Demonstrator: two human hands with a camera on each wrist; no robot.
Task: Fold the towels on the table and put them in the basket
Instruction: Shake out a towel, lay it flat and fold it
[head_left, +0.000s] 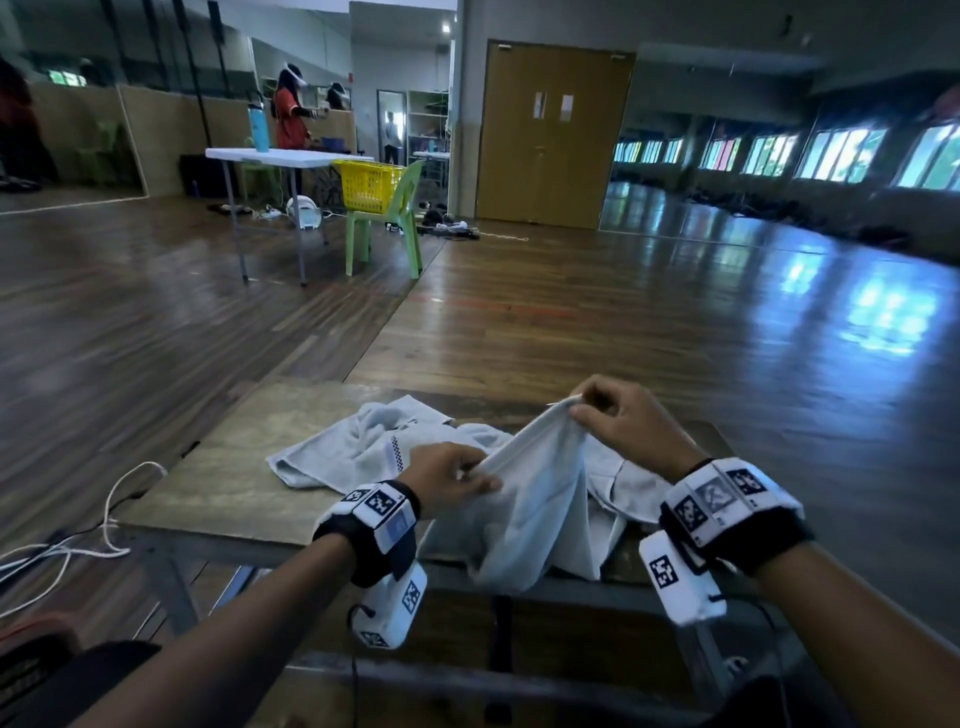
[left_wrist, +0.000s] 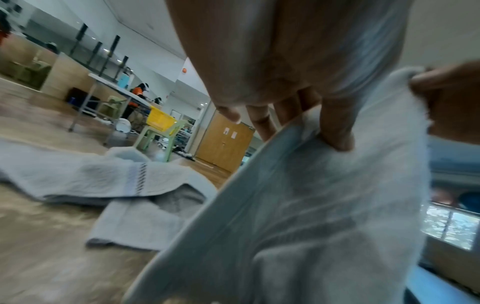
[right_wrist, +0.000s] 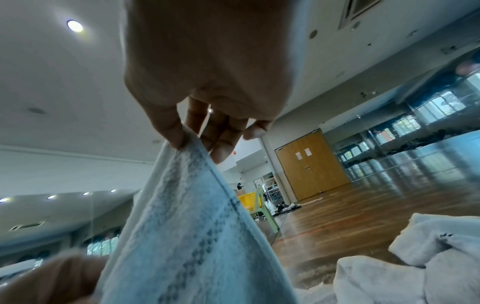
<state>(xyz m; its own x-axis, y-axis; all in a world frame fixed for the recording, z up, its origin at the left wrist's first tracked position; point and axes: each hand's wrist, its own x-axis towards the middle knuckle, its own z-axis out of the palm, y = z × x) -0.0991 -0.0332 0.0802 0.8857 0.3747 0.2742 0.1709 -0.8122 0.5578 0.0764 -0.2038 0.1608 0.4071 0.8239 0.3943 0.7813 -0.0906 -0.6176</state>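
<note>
Towel (head_left: 535, 499) in pale grey-white terry hangs between our two hands above the near edge of the wooden table (head_left: 218, 483), its lower part drooping over that edge. Our right hand (head_left: 628, 426) pinches one corner between thumb and forefinger, raised on the far right; in the right wrist view the other fingers (right_wrist: 223, 144) hang loosely curled behind the cloth, and a woven band of small dark checks runs down the fabric. Our left hand (head_left: 447, 478) grips the hem lower and nearer, thumb (left_wrist: 337, 131) pressed on the cloth with the fingers curled beneath it. More towels (head_left: 358, 441) of the same colour lie crumpled on the table to the far left, one showing a checked stripe, touching the held one. Far across the room a yellow basket (head_left: 369, 184) sits on a green chair (head_left: 395, 223).
</note>
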